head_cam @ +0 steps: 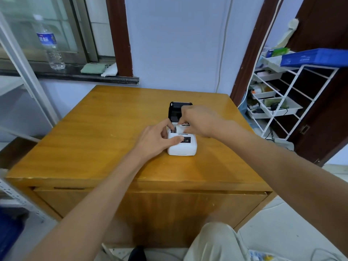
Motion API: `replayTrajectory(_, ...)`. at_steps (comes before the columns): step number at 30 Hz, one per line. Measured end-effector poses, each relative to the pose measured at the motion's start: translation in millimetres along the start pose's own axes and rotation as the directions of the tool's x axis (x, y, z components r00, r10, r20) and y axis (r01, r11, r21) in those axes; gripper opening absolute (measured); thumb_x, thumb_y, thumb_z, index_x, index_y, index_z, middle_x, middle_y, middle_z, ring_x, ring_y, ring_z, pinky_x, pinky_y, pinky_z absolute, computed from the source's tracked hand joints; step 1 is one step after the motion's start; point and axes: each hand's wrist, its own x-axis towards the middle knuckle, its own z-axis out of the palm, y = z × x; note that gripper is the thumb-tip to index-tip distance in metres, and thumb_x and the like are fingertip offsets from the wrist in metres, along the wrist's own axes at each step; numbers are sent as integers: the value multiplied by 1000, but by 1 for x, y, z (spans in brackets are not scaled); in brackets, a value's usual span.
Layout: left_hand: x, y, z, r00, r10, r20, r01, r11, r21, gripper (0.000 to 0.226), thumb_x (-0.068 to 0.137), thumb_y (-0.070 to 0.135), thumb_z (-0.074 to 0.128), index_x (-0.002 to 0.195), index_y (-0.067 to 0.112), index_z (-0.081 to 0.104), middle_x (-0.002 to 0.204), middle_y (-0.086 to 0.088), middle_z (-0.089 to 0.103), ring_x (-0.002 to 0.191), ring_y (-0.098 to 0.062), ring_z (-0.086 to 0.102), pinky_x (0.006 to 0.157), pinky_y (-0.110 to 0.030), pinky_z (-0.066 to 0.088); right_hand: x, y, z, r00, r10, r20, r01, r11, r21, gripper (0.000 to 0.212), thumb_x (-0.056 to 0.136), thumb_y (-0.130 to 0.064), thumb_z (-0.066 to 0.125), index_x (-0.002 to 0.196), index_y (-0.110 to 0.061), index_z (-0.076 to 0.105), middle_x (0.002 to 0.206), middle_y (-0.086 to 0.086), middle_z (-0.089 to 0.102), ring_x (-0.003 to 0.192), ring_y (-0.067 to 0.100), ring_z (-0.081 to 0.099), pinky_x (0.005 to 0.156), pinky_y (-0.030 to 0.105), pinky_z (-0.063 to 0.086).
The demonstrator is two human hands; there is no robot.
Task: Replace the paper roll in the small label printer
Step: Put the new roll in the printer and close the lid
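A small white label printer [183, 147] sits near the middle of the wooden table [98, 132], its black-lined lid [177, 110] tipped open toward the far side. My left hand [157, 140] grips the printer's left side, thumb resting on the front face by the dark panel. My right hand [199, 119] reaches over the open compartment with fingertips pinched down into it. A bit of the paper roll [174, 130] shows between my fingers; most of it is hidden, so I cannot tell whether the right hand holds it.
A water bottle [49, 44] stands on the dark window sill at back left, with folded cloths [94, 68] beside it. A white wire rack [282, 98] with trays stands to the right of the table. A metal shelf frame [22, 76] stands at left.
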Motion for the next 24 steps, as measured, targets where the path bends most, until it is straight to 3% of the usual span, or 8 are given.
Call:
replayTrajectory(5, -2, 2, 0, 1000, -8, -4, 8, 1000, -5, 48, 81, 64, 74, 106, 29, 52, 67, 7, 58, 55, -5, 49, 57, -39, 43, 5, -4, -1, 999, -38, -3, 37, 997, -60, 30, 91, -33, 71, 120, -23, 71, 110, -1, 66, 100, 24, 61, 66, 36, 43)
replayTrajectory(10, -2, 4, 0, 999, -48, -12, 48, 999, 2, 62, 76, 66, 75, 107, 24, 42, 70, 5, 59, 60, -14, 53, 64, -51, 52, 3, -2, -5, 1000, 11, 16, -12, 999, 44, 28, 89, -35, 75, 114, -22, 71, 102, -6, 67, 96, 21, 62, 70, 39, 53)
replayTrajectory(12, -2, 4, -1, 999, -45, -12, 45, 999, 2, 62, 75, 68, 74, 105, 25, 42, 70, 4, 60, 60, -15, 54, 64, -52, 52, 2, -4, -4, 1000, 9, -9, -8, 1000, 25, 26, 90, -34, 75, 112, -22, 70, 99, -8, 61, 98, 22, 62, 67, 36, 48)
replayTrajectory(17, -3, 6, -1, 999, -50, -19, 50, 999, 13, 61, 74, 70, 72, 103, 25, 41, 71, 4, 60, 59, -14, 53, 64, -52, 52, -3, -9, 2, 997, 17, -79, -22, 998, -57, 23, 94, -32, 69, 115, -24, 64, 111, 0, 66, 98, 25, 64, 65, 35, 42)
replayTrajectory(21, -6, 7, -1, 998, -69, -17, 69, 997, 37, 63, 75, 70, 72, 104, 24, 40, 73, 3, 61, 61, -15, 54, 64, -52, 53, -14, -10, -1, 991, 94, -99, -82, 989, 121, 23, 90, -35, 73, 111, -26, 68, 103, -4, 70, 95, 22, 66, 72, 41, 55)
replayTrajectory(24, -6, 8, -1, 997, -74, -18, 75, 995, 68, 65, 74, 73, 71, 106, 26, 39, 72, 6, 59, 61, -14, 55, 60, -48, 52, -26, -9, -7, 983, 120, -135, -101, 985, 140, 15, 93, -31, 69, 105, -25, 74, 100, -6, 72, 92, 19, 66, 75, 43, 58)
